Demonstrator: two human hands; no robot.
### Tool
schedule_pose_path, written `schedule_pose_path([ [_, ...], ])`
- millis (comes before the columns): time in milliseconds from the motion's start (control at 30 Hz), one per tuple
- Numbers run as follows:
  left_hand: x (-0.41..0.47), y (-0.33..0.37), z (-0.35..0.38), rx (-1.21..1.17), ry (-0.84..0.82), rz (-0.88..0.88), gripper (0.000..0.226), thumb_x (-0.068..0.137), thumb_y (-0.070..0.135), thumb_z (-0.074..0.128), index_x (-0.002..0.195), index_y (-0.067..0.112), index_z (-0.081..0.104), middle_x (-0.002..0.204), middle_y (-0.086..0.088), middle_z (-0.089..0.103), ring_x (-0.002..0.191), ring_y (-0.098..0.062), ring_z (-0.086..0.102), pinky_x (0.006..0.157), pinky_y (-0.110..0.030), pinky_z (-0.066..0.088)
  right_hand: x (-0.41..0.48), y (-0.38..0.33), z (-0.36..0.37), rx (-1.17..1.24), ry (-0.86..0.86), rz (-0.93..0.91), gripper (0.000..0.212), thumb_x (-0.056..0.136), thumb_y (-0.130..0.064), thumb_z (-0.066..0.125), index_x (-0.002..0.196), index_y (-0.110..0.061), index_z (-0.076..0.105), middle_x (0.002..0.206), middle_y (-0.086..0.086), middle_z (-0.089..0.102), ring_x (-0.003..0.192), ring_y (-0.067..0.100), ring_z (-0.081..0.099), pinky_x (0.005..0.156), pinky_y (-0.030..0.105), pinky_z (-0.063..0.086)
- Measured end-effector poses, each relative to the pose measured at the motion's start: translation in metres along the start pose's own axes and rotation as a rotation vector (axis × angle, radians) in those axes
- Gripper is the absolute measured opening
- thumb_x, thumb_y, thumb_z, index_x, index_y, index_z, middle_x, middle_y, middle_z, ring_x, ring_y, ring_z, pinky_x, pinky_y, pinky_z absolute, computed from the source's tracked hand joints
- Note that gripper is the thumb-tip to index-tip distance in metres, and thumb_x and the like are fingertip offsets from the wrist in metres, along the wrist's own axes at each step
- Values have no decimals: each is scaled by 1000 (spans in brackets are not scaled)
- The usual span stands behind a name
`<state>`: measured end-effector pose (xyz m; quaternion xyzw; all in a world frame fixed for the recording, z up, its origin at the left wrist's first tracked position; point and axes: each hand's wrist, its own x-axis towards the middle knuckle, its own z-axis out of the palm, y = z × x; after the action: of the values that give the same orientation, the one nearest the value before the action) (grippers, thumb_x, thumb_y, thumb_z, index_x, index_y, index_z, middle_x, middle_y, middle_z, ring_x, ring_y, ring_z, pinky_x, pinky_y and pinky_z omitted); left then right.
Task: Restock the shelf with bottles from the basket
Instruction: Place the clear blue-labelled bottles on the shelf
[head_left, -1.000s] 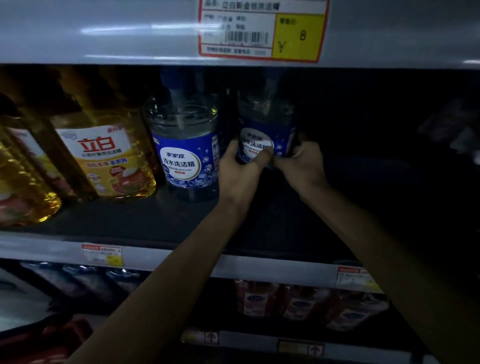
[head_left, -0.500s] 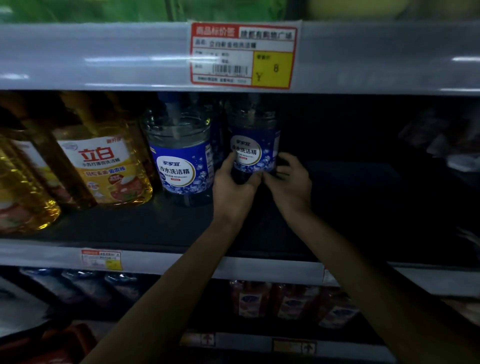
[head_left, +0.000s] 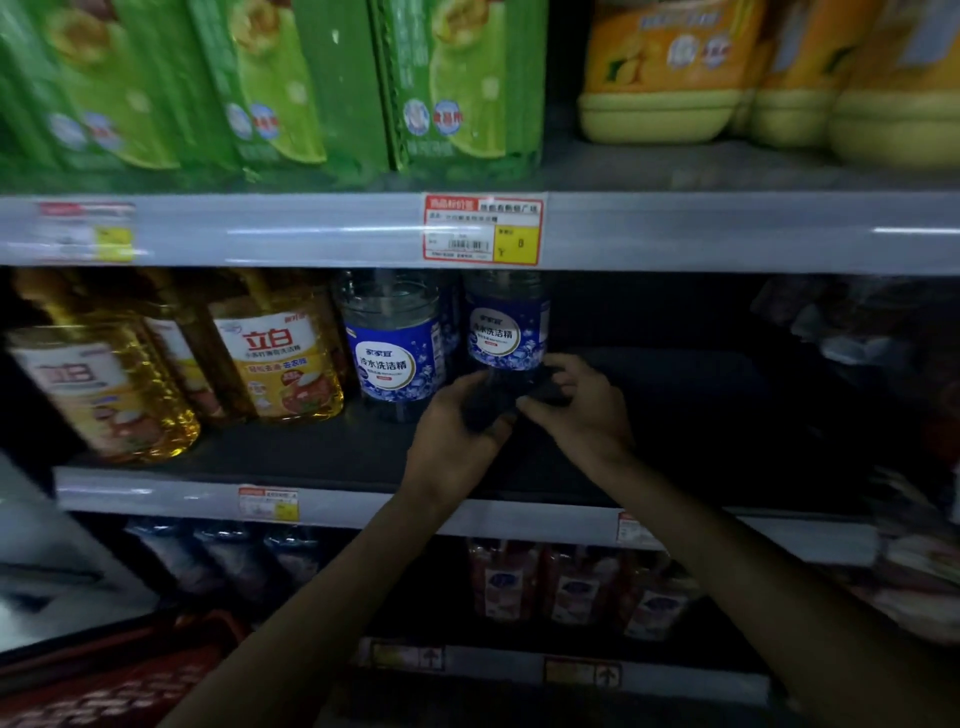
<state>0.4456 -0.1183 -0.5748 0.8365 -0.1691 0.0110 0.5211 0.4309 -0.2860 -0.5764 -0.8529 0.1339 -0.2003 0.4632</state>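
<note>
Item: blue-label bottle (head_left: 506, 332), upright on shelf (head_left: 171, 493), just beyond left hand (head_left: 457, 415) and right hand (head_left: 579, 408), both clasping its base (equally near).

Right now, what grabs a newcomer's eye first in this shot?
The left hand and right hand grip the dark base of a blue-labelled dish detergent bottle on the dim middle shelf, beside a matching bottle. To their left glow golden detergent jugs, and a red-and-yellow price tag stands out on the shelf edge above.
</note>
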Motion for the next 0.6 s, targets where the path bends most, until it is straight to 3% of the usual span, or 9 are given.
schedule_pose_path([
  [200, -56, 28, -54, 309, -57, 59, 62, 84, 49, 66, 142, 37, 51, 139, 5, 59, 126, -19, 57, 98, -46, 54, -56, -46, -30, -206, -129, -170, 61, 79, -35, 85, 134, -29, 60, 131, 3, 58, 117, 23, 62, 93, 31, 51],
  [333, -92, 54, -96, 574, -76, 132, 69, 90, 53, 65, 152, 37, 40, 151, 7, 44, 136, -22, 47, 100, -48, 52, -91, -77, -40, -270, -235, -276, 73, 84, -44, 81, 146, -23, 50, 143, 1, 45, 127, 20, 53, 101, 29, 46],
  [400, -108, 65, -119, 690, -88, 143, 75, 89, 57, 63, 156, 39, 33, 157, 8, 37, 141, -22, 41, 103, -46, 50, -107, -91, -41, -299, -278, -317, 80, 85, -49, 78, 151, -21, 43, 149, 2, 38, 133, 22, 48, 107, 35, 45],
  [500, -129, 75, -153, 828, -124, 154, 87, 82, 74, 47, 159, 44, 20, 164, 8, 26, 150, -23, 28, 109, -52, 45, -126, -109, -36, -391, -322, -361, 94, 81, -68, 70, 155, -26, 31, 158, 4, 27, 145, 30, 33, 115, 49, 38],
  [600, -152, 77, -187, 919, -186, 144, 90, 89, 72, 53, 162, 42, 11, 169, 7, 16, 155, -24, 18, 117, -52, 37, -145, -127, -24, -468, -423, -371, 104, 79, -83, 58, 160, -32, 17, 169, 1, 6, 155, 33, 10, 122, 55, 23],
])
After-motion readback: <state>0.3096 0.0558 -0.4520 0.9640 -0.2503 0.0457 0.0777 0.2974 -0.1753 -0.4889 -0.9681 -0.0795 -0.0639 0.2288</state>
